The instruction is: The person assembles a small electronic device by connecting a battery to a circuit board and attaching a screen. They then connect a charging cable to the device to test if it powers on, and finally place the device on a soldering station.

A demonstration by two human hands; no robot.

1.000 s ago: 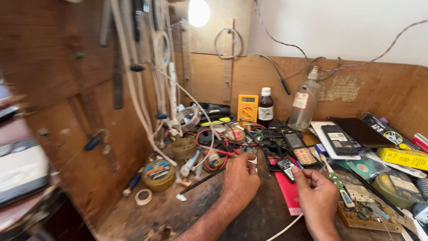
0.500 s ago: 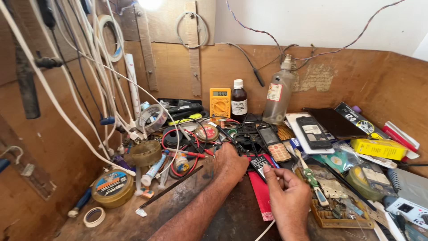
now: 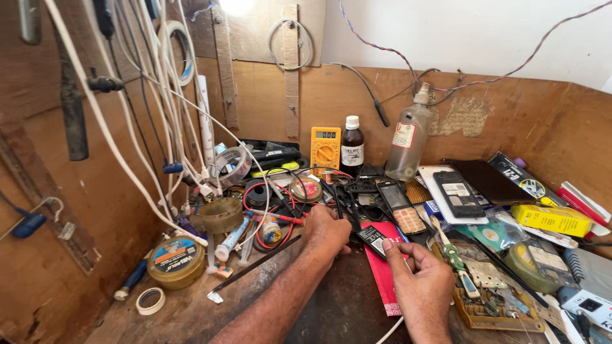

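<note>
A cluttered wooden workbench [image 3: 191, 312] is seen from above, enclosed by plywood walls. Both hands are extended over the middle of it.

The right hand [image 3: 421, 286] is raised slightly above the bench, its fingers curled; a small black rectangular part [image 3: 371, 240] — flat, with a pale label on its face — is pinched between thumb and forefinger at its right end. The part is held tilted, over a red flat packet [image 3: 382, 274] lying on the bench.

The left hand [image 3: 326, 230] is rested on the bench just left of the part. Its fingers are bent downward and loosely closed at the edge of a tangle of black and red wires [image 3: 280, 213]; whether anything is gripped cannot be told, as the fingertips are hidden behind the knuckles.

Just beyond the hands a keypad phone [image 3: 401, 207] is laid face up, partly opened. Behind it, against the back wall, a yellow multimeter [image 3: 325, 148], a dark brown bottle [image 3: 351, 146] with a white cap and a clear plastic bottle [image 3: 409, 143] are stood upright, side by side.

To the left, a round tin [image 3: 175, 261] and a small roll of tape [image 3: 152, 301] are placed near the side wall, well apart from the hands. White cables [image 3: 121, 146] are hung down that wall. A screwdriver [image 3: 454, 258] with a green-and-white handle lies just right of the right hand — not touched by it.
</note>
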